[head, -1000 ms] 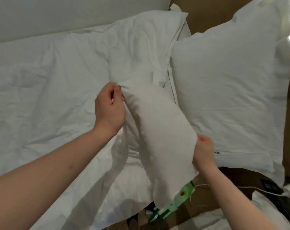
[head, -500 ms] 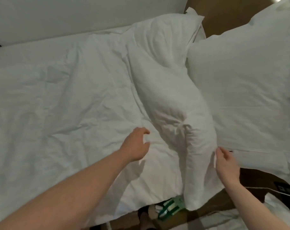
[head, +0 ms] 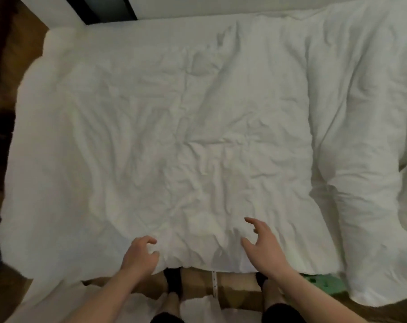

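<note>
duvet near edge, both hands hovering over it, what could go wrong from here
1. The pillow seems to lie on the duvet at the right; a hard tug by the left hand and right hand may drag it askew.
2. A green object sits on the floor at the hanging edge, right of the hands; a sideways step could catch it.

Plain white duvet (head: 174, 136) covering bed edge to edge. Pillow (head: 360, 159) along right edge, same plain white. Mint-green item (head: 323, 279) at near right corner. Brown wood-grain floor (head: 2, 66) past left edge. Black socks (head: 173, 278) below near edge. Black strip (head: 104, 8) against pale far wall (head: 221, 5).
</note>
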Demonstrator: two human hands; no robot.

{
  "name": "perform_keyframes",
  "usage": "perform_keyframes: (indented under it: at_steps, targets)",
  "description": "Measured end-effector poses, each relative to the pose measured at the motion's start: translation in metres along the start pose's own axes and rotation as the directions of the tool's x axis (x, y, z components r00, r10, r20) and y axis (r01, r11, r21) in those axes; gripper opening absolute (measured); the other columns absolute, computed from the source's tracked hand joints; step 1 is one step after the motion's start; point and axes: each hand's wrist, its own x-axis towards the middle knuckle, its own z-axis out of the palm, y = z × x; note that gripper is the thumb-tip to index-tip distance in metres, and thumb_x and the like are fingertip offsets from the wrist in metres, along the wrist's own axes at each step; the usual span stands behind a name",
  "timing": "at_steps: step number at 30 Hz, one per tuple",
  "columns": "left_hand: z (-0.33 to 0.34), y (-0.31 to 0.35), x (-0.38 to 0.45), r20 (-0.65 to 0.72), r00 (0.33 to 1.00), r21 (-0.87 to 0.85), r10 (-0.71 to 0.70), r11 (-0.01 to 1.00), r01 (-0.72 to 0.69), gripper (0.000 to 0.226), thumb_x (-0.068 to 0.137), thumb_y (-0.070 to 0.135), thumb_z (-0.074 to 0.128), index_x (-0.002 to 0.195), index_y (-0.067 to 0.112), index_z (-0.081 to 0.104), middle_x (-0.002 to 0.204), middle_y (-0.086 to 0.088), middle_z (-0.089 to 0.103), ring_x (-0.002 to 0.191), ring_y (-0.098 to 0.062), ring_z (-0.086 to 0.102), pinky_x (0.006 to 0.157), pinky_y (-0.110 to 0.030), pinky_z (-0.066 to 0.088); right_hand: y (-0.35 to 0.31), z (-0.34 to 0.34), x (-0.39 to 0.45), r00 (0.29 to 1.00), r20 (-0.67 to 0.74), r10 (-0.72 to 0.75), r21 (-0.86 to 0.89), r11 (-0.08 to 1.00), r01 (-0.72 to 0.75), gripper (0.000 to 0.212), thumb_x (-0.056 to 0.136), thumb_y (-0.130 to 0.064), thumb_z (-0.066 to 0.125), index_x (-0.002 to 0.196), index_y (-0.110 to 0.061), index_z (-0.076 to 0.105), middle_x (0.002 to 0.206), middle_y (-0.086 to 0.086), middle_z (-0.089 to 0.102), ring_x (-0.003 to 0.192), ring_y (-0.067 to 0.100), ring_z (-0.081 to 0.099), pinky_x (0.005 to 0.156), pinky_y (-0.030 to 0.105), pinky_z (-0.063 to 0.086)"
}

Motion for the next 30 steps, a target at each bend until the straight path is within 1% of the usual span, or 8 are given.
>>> perform_keyframes:
  at_steps: [4, 9, 11, 14, 17, 22, 26, 30]
  targets:
    - [-0.015, -0.047, 0.025, 0.016, 0.997, -0.156, 0.073, 0.985, -0.070, 0.032, 0.092, 0.025, 0.066, 0.123, 0.025, 0.060, 0.136, 0.000, 0.050, 0.114, -0.015, 0.056, 0.100, -0.029, 0.047, -0.055, 0.081, -0.006, 0.996, 0.010, 0.084, -0.020, 0.996, -0.083, 0.059, 0.097, -0.040, 0.063, 0.151, -0.034, 0.041, 0.158, -0.008, 0.038, 0.137, 0.016, 0.049, 0.110, 0.036, 0.046]
    - [-0.052, -0.111, 0.051, -0.014, 0.991, -0.219, 0.134, 0.966, -0.133, 0.032, 0.092, 0.023, 0.065, 0.124, 0.028, 0.058, 0.133, 0.007, 0.046, 0.110, -0.010, 0.052, 0.100, -0.027, 0.046, -0.101, 0.158, -0.004, 0.992, 0.008, 0.125, 0.035, 0.992, -0.125, 0.061, 0.095, -0.031, 0.063, 0.152, -0.030, 0.041, 0.157, -0.006, 0.041, 0.135, 0.019, 0.052, 0.108, 0.038, 0.047]
    - [-0.070, -0.145, 0.059, -0.020, 0.997, -0.190, 0.081, 0.978, -0.083, 0.034, 0.091, 0.023, 0.066, 0.124, 0.028, 0.057, 0.135, 0.006, 0.045, 0.114, -0.014, 0.054, 0.101, -0.029, 0.047, -0.114, 0.179, -0.003, 0.992, 0.034, 0.124, 0.037, 0.991, -0.125, 0.062, 0.094, -0.033, 0.064, 0.151, -0.032, 0.041, 0.155, -0.007, 0.043, 0.133, 0.018, 0.053, 0.107, 0.040, 0.049]
    - [-0.091, -0.196, 0.060, -0.017, 0.997, -0.133, -0.072, 0.989, 0.070, 0.039, 0.089, 0.023, 0.068, 0.126, 0.027, 0.058, 0.139, 0.002, 0.045, 0.114, -0.019, 0.059, 0.098, -0.031, 0.049, -0.131, 0.199, -0.008, 0.990, 0.082, 0.113, 0.022, 0.993, -0.116, 0.064, 0.093, -0.030, 0.065, 0.152, -0.030, 0.040, 0.153, -0.005, 0.044, 0.131, 0.019, 0.054, 0.098, 0.035, 0.050]
    - [-0.107, -0.236, 0.063, -0.025, 0.987, -0.149, -0.160, 0.977, 0.155, 0.044, 0.084, 0.021, 0.070, 0.126, 0.024, 0.059, 0.141, -0.004, 0.046, 0.112, -0.023, 0.062, 0.100, -0.036, 0.050, -0.139, 0.215, -0.004, 0.975, 0.215, 0.061, -0.012, 0.998, -0.060, 0.070, 0.094, -0.030, 0.067, 0.156, -0.028, 0.034, 0.157, -0.004, 0.039, 0.130, 0.021, 0.054, 0.091, 0.030, 0.048]
    - [-0.126, -0.279, 0.056, 0.009, 0.969, -0.146, -0.247, 0.958, 0.246, 0.052, 0.085, 0.023, 0.069, 0.134, 0.021, 0.053, 0.143, -0.005, 0.042, 0.116, -0.025, 0.060, 0.097, -0.032, 0.049, -0.139, 0.238, 0.008, 0.950, 0.302, 0.079, -0.088, 0.995, -0.055, 0.076, 0.095, -0.030, 0.070, 0.159, -0.024, 0.030, 0.161, 0.005, 0.038, 0.134, 0.030, 0.054, 0.096, 0.036, 0.049]
    - [-0.130, -0.311, 0.071, -0.034, 0.944, -0.182, -0.329, 0.930, 0.318, 0.059, 0.085, 0.024, 0.071, 0.140, 0.017, 0.050, 0.146, -0.009, 0.042, 0.123, -0.028, 0.057, 0.099, -0.033, 0.046, -0.141, 0.268, 0.011, 0.936, 0.342, 0.079, -0.179, 0.984, -0.018, 0.078, 0.094, -0.039, 0.070, 0.159, -0.029, 0.027, 0.162, 0.004, 0.036, 0.135, 0.028, 0.053, 0.106, 0.044, 0.049]
    - [-0.131, -0.344, 0.100, -0.033, 0.919, -0.215, -0.393, 0.901, 0.377, 0.059, 0.090, 0.022, 0.068, 0.144, 0.014, 0.047, 0.150, -0.011, 0.041, 0.125, -0.031, 0.055, 0.099, -0.036, 0.047, -0.154, 0.306, 0.016, 0.926, 0.375, 0.046, -0.218, 0.975, 0.039, 0.079, 0.094, -0.045, 0.066, 0.160, -0.034, 0.023, 0.164, 0.000, 0.030, 0.137, 0.023, 0.050, 0.109, 0.040, 0.047]
